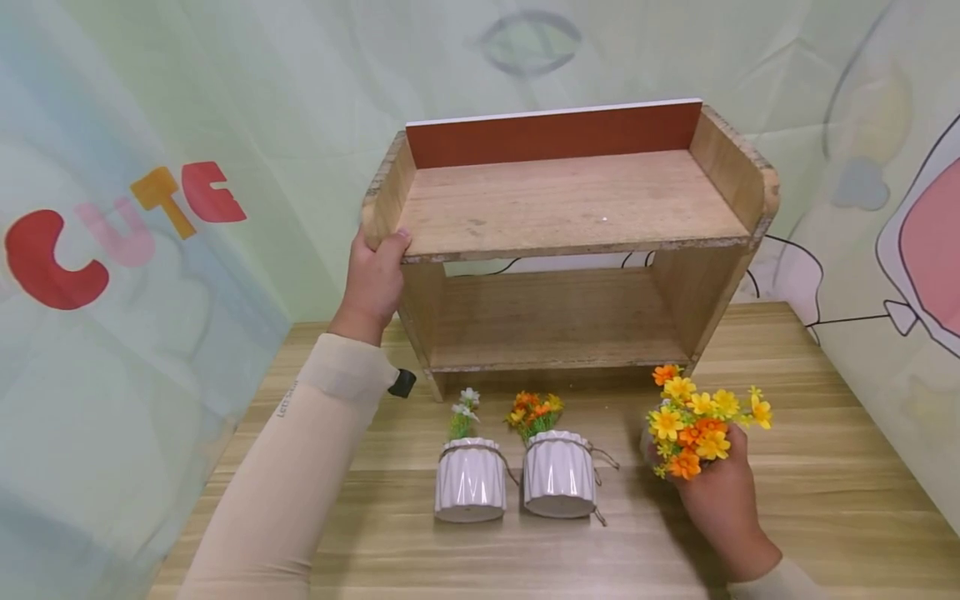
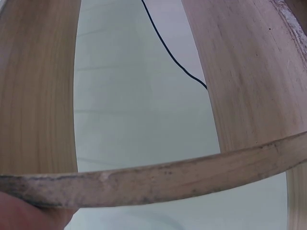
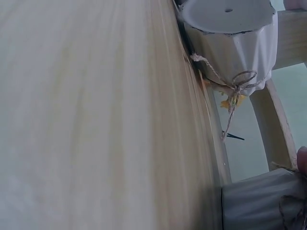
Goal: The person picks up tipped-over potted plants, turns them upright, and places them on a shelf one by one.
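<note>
In the head view the right hand (image 1: 722, 500) and the yellow and orange flowers (image 1: 701, 421) hide most of the pot (image 3: 264, 203) beneath them; in the right wrist view that pot is cut off at the lower right, only a fingertip showing at the frame's edge, and whether its base touches the bench (image 1: 397, 558) is hard to tell; the left hand (image 1: 375, 279) has its other fingers hidden behind the side panel of the wooden shelf (image 1: 570, 204), and in the left wrist view just a piece of it enters at the lower left; small lettering on the left sleeve (image 1: 300, 467) is too faint to read fully; the right hand's grip is closed round the pot, right of centre in the head view, with the blooms spreading above the fingers; the left grip clasps the shelf's front left corner, thumb at the upper board's edge; two white ribbed pots lie tipped, bases towards the bottom of the frame, the white-flowered pot (image 1: 470, 487) left of the orange-flowered pot (image 1: 560, 477), both well left of the right hand.
</note>
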`<state>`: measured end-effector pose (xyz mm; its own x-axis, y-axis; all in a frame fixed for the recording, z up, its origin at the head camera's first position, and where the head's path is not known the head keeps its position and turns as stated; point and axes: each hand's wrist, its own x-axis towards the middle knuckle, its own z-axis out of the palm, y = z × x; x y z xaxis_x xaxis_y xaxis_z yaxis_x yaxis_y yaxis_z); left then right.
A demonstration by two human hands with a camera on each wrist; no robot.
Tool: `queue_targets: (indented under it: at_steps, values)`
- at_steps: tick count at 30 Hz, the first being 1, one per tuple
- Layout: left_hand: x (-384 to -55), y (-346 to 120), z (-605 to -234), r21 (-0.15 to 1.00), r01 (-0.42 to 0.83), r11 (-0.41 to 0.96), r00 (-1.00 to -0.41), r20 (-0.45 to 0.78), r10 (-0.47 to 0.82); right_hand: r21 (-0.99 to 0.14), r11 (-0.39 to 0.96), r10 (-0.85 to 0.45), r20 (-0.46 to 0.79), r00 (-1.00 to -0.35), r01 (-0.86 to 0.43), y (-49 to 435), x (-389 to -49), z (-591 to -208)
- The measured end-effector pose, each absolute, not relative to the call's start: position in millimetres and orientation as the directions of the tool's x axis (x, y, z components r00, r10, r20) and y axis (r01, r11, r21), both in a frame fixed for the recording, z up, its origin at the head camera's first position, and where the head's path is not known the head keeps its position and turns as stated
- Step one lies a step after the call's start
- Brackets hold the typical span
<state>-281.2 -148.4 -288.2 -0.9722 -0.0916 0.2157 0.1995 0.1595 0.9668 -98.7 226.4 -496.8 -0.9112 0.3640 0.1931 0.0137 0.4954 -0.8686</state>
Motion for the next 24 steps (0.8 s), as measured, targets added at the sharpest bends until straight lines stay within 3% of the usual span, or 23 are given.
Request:
queue_targets:
  at_steps: [9, 24]
  values:
    - [-282.0, -148.9, -288.4, 0.969, 0.193, 0.156, -0.974, 0.209, -0.089, -0.873, 0.484, 0.392, 0.154, -0.907, 0.061, 225.5, -97.5, -494.1]
    - [-281.7, -148.3, -288.1, 0.968, 0.194, 0.159, -0.975, 0.209, -0.081, -0.899, 0.438, 0.392, 0.180, -0.902, 0.012, 224.6, -100.0, -498.1]
